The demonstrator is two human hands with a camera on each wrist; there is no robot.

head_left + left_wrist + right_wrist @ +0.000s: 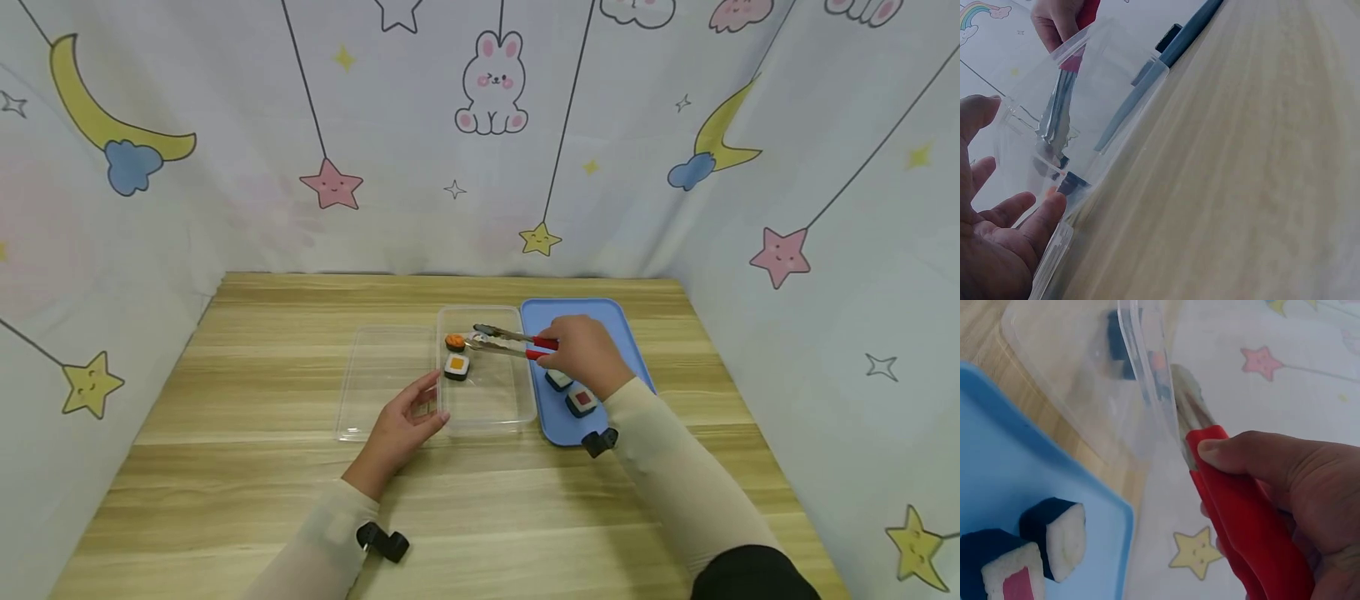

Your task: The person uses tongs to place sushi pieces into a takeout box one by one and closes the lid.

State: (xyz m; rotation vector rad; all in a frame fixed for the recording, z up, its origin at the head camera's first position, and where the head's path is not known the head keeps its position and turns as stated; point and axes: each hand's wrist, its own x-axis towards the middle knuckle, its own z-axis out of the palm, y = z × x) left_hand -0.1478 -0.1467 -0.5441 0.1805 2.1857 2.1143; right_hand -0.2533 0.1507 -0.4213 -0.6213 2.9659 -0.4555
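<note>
My right hand (587,354) grips metal tongs (510,352) by their red handles (1244,519). Their tips reach into a clear plastic box (491,408), around a small whitish piece (478,337) that they partly hide. Beside the tips, within the box, are an orange-topped sushi piece (454,342) and a white sushi roll with a yellow centre (457,366). Against the box's left side, my left hand (405,429) rests with fingers and thumb spread; in the left wrist view, the fingertips (1054,203) are right at the clear wall.
A blue tray (555,429) adjoins the box on the right, holding a red-centred sushi roll (581,401) and a paler roll (558,380), partly under my right hand. Left of the box lies a clear lid (375,358). A patterned cloth (420,233) rises behind the wooden table (465,517).
</note>
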